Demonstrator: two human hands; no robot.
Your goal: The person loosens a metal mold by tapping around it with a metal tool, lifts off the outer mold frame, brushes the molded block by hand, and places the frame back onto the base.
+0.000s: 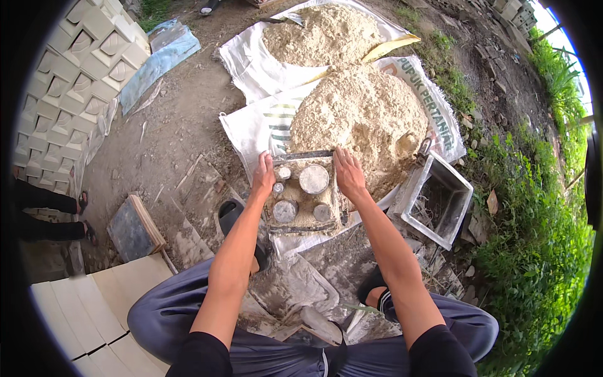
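Observation:
A square mould (303, 231) with dark bars along its far and near edges lies between my hands, packed with pale sandy mix. Several round grey discs of different sizes, the largest disc (314, 180) at the far right, stand in it. My left hand (263, 172) grips the mould's far left side, fingers pointing away from me. On the far right corner my right hand (348, 171) holds the opposite side. The undersides of both hands' grip are hidden. Just beyond the mould rises a heap of pale, crumbly sand mix (352, 110) on white sacks (248, 129).
A second heap (326, 31) with a trowel (294, 19) lies farther off. To the right, an open rectangular metal frame (453, 232) leans near green plants (527, 207). Left are stacked pale blocks (81, 81), a dark board (132, 229) and another person's legs (50, 201). Pale slabs (94, 308) lie lower left.

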